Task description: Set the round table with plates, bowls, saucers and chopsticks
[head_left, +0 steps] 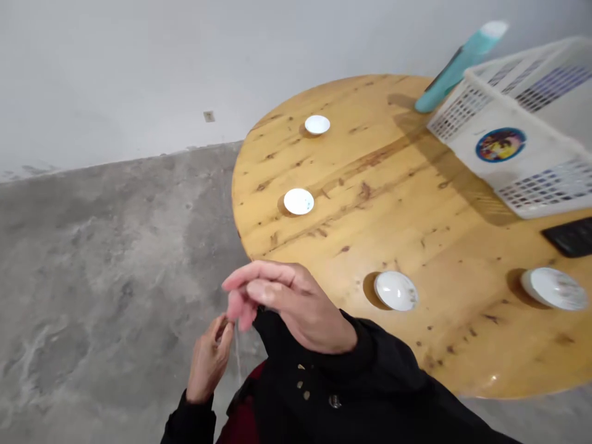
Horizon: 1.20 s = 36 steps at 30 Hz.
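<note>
My left hand (210, 359) is low over the concrete floor side, with thumb and fingers closed together at their tips. My right hand (298, 307) is just above and to its right, in front of the table edge. Its thumb rests close against the bent fingers, which are partly blurred. The fingertips of both hands nearly meet. A faint thin strand (237, 354) hangs below them; what it is I cannot make out. Nearest to my right hand on the table are a small white bowl (298, 201) and another white bowl (396, 290).
More white bowls, one far (317, 124) and one right (554, 288), stand on the round wooden table (361, 216). A white plastic basket (499, 139) occupies the right side, beside a tilted turquoise cylinder (457, 71). A black flat object (571, 237) lies before the basket. Behind is a wall.
</note>
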Available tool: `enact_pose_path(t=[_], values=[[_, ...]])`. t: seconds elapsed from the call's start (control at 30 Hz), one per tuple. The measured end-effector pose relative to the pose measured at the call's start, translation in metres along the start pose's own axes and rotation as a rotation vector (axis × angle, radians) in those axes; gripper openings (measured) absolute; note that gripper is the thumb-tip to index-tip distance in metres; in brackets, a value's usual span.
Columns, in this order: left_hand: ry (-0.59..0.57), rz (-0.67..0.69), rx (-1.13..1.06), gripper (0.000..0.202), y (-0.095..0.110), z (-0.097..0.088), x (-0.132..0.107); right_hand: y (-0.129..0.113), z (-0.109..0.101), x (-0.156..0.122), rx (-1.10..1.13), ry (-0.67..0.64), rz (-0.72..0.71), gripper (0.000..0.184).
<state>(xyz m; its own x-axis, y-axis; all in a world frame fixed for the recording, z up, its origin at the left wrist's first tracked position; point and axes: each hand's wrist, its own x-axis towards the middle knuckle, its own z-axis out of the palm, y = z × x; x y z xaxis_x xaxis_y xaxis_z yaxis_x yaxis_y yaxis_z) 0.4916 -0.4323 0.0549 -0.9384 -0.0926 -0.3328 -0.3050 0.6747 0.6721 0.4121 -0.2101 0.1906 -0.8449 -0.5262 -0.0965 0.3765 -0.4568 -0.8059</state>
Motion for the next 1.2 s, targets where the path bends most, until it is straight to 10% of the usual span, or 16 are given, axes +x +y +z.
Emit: enact_pose_path(t=[0.13,0.4,0.87,1.2], values=[[-0.095,0.035,0.041,0.048,0.027,-0.035,0.084,0.044,-0.049,0.049,0.064,0.454,0.113,0.034],[-0.368,0.279,-0.044,0.042,0.117,-0.038,0.227,0.062,-0.065,0.057,0.161,0.729,0.112,0.046],[-0.500,0.203,-0.227,0.029,0.304,0.075,0.533,0.089,-0.104,0.107,0.586,1.623,-0.106,0.054],[-0.568,0.273,-0.097,0.030,0.383,0.167,0.636,0.091,-0.100,0.174,0.745,1.755,-0.109,0.048]])
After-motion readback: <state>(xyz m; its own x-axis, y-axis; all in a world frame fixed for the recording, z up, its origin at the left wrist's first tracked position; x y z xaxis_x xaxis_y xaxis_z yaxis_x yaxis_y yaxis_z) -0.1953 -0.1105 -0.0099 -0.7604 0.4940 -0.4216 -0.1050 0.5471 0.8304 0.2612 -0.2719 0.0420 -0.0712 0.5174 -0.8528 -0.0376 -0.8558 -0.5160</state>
